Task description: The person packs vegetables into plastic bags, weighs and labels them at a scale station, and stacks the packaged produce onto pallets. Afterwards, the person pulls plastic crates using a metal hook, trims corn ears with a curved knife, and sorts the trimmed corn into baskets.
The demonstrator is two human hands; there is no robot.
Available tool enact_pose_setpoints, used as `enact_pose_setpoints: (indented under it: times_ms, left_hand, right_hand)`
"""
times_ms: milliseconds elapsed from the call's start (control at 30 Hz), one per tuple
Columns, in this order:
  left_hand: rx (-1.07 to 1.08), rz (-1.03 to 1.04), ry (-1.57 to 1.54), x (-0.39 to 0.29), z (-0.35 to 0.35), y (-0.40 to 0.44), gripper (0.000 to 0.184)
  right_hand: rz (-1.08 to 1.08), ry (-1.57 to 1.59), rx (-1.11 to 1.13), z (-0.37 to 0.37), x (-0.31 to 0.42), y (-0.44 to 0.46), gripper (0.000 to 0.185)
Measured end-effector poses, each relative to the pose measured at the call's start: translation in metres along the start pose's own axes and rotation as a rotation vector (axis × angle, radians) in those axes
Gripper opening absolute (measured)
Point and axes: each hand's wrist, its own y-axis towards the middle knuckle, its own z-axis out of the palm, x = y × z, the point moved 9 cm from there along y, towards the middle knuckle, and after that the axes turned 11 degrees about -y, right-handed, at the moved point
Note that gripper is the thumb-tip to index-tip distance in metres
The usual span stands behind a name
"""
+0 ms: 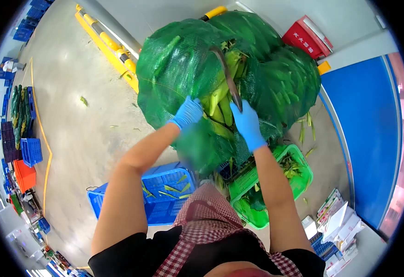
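Observation:
Large green mesh bags [169, 64] stuffed with corn in husks stand in front of me. One bag is torn or cut open, and pale green corn cobs [219, 94] show in the gap. My left hand [190, 111], in a blue glove, is closed on the netting at the left edge of the gap. In my right hand [248, 124], also gloved, is the handle of a long, curved, sickle-like blade [227, 71]. The blade lies over the exposed cobs and points away from me. My fingertips are partly hidden.
Near my body are a blue crate [165, 177] with husk scraps and green baskets [305, 173] with leaf trimmings. A yellow-black barrier [105, 39] stands at left. Behind the bags is a red box [308, 37]; a blue door panel [363, 124] is at right.

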Motion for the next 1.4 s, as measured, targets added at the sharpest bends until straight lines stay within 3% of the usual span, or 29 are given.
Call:
enact_pose_setpoints:
  times_ms: [33,167,333,433,467,567,733,833,967,1167,1300,1400]
  left_hand:
    - [-0.016,-0.036,-0.024,-0.003,-0.003,-0.004,0.009]
    - [-0.153,-0.148,-0.179,-0.003,-0.005,-0.010,0.011]
    - [-0.206,-0.158,-0.261,-0.007,-0.005,-0.023,0.011]
    - [-0.226,-0.108,-0.160,-0.018,-0.020,-0.024,0.010]
    - [-0.204,-0.135,-0.176,-0.018,-0.019,-0.024,0.010]
    - [-0.229,-0.158,-0.194,-0.018,-0.004,-0.021,0.010]
    - [-0.194,-0.156,-0.216,-0.021,-0.006,-0.024,0.011]
    - [-0.194,-0.196,-0.245,-0.017,-0.003,-0.027,0.013]
    - [-0.185,-0.176,-0.310,-0.013,-0.010,-0.036,0.014]
    - [-0.194,-0.219,-0.360,-0.015,-0.006,-0.041,0.016]
    - [-0.268,-0.246,-0.514,-0.004,0.001,-0.053,0.013]
    - [-0.164,-0.212,-0.485,-0.016,0.001,-0.052,0.015]
  right_hand:
    - [-0.055,0.024,-0.003,-0.002,0.021,0.021,0.041]
    - [0.213,0.440,0.015,0.014,0.033,0.077,0.032]
    - [0.171,0.325,0.001,0.028,0.040,0.087,0.030]
    - [0.014,0.103,0.125,0.030,0.061,0.093,0.038]
    - [0.057,0.090,0.143,0.027,0.069,0.092,0.041]
    - [-0.100,-0.185,-0.094,0.012,0.099,0.118,0.043]
    - [-0.192,-0.409,-0.015,0.010,0.161,0.134,0.047]
    - [-0.184,-0.277,0.153,0.028,0.140,0.151,0.047]
    - [-0.175,-0.108,0.135,0.017,0.100,0.111,0.045]
    - [-0.106,-0.354,0.067,0.005,0.037,0.049,0.042]
    - [-0.111,-0.303,0.010,-0.007,-0.003,0.002,0.041]
    - [-0.079,-0.312,0.038,-0.013,-0.003,-0.012,0.037]
